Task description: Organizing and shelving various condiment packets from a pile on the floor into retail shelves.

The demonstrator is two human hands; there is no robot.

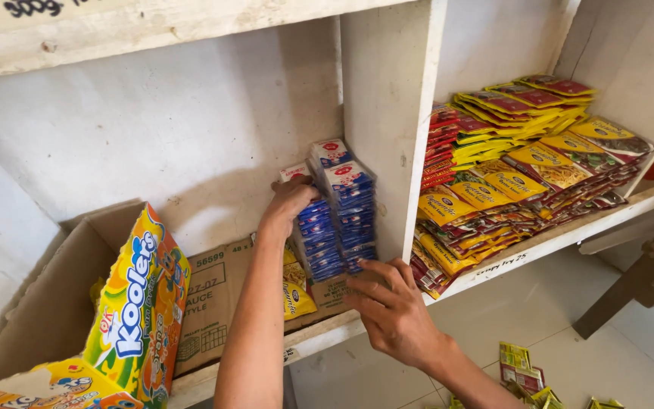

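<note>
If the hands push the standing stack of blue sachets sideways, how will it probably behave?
The blue sachets are thin, loose packets, so the stack would likely slump or fan out. The left hand and right hand steady it against the white divider.

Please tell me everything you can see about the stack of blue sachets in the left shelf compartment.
The blue sachets are small glossy packets with white and red tops, stacked in two upright columns against the white wooden divider, on flattened cardboard. The left hand presses the left column near its top; the right hand touches the base.

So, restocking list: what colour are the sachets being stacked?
Blue small flat sachets with white-and-red tops, head view.
</note>
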